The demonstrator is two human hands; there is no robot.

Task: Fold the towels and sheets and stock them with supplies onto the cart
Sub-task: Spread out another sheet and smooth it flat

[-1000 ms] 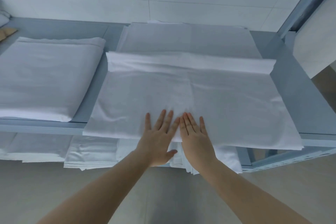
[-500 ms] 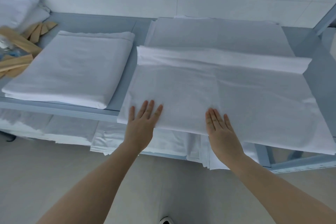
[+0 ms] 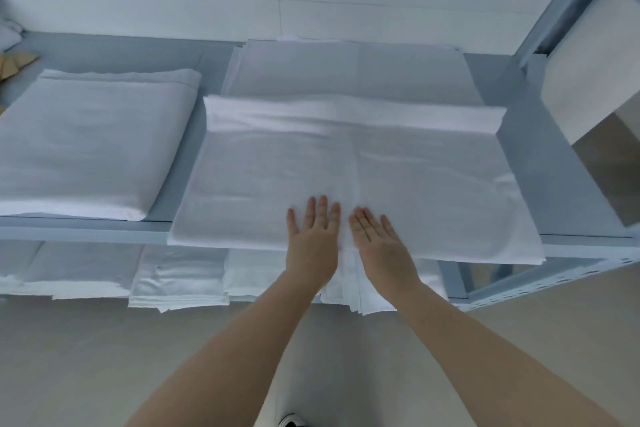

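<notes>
We judge the step as smoothing: left hand [image 3: 313, 242] and right hand [image 3: 380, 244] lie flat, fingers straight, gripping nothing, on the sheet [image 3: 353, 170] near its near edge. Next we need a further fold (probably sideways), edges aligned.

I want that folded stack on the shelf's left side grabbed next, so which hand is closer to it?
Left. The left hand lies flat on the middle sheet, nearer the folded stack; the right hand lies beside it, farther away.

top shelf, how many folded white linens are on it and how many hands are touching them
Folded white linens on the top shelf: 3: the folded sheet on the left, the sheet under the hands, the one behind it.
Hands pressing flat: 2: left hand, right hand.
Total: 5
</notes>
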